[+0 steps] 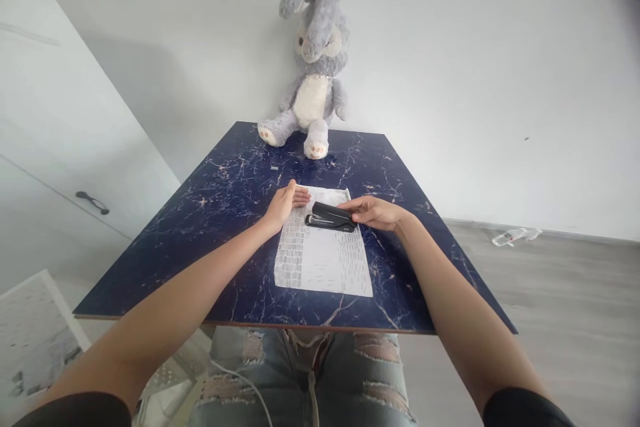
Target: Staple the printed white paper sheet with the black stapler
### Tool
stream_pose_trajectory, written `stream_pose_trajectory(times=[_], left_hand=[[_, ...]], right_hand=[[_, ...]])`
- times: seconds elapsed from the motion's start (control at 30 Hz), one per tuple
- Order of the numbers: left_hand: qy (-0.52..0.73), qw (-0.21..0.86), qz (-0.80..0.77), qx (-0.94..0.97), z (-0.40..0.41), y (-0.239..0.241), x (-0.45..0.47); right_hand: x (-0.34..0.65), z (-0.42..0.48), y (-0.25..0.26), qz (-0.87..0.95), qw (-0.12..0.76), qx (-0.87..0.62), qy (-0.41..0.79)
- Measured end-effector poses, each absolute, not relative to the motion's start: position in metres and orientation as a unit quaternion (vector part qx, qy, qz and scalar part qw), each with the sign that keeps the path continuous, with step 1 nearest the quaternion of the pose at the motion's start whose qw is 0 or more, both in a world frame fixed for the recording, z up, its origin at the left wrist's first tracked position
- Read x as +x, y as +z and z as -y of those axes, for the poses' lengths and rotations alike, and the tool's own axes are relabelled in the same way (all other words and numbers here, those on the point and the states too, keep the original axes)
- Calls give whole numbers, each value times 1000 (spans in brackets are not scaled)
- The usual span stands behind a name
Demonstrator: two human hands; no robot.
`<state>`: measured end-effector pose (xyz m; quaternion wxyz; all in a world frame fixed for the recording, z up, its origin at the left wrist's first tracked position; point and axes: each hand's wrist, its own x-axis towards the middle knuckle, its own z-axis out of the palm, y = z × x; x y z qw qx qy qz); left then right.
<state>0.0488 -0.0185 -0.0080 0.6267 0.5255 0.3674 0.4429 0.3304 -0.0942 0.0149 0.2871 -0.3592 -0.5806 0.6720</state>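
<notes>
A black stapler (331,217) rests on or just above the upper part of a white sheet of paper (325,267), its nose pointing left. My right hand (377,212) grips the stapler's rear end, thumb in front and fingers behind. On the paper's upper left edge lies my left hand (289,205), fingers stretched toward the stapler with a small gap between them, thumb raised. Rows of dark print or writing cover parts of the sheet. Whether more sheets lie beneath it, I cannot tell.
A dark blue marbled table (240,280) carries the paper. At its back, a grey plush rabbit (314,97) sits against the wall. A small pale strip (274,168) lies before it. A white cabinet (65,147) stands left. Clear plastic (515,236) lies on the floor, right.
</notes>
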Motion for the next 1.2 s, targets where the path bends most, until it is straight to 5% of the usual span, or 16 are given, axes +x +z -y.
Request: stream_pose_trajectory(times=[0.3, 0.53, 0.8, 0.93, 1.2], left_hand=[[447, 638, -373, 504, 20, -3, 49], [454, 654, -352, 493, 22, 1, 46], [447, 737, -326, 389, 20, 3, 39], [420, 748, -300, 418, 22, 0, 40], [436, 718, -310, 445, 20, -1, 38]], right_hand=[[330, 97, 15, 618, 303, -370, 624], [297, 108, 32, 797, 237, -434, 348], [291, 103, 19, 830, 364, -421, 38], [283, 102, 22, 859, 326, -371, -135], [278, 112, 29, 877, 254, -337, -230]])
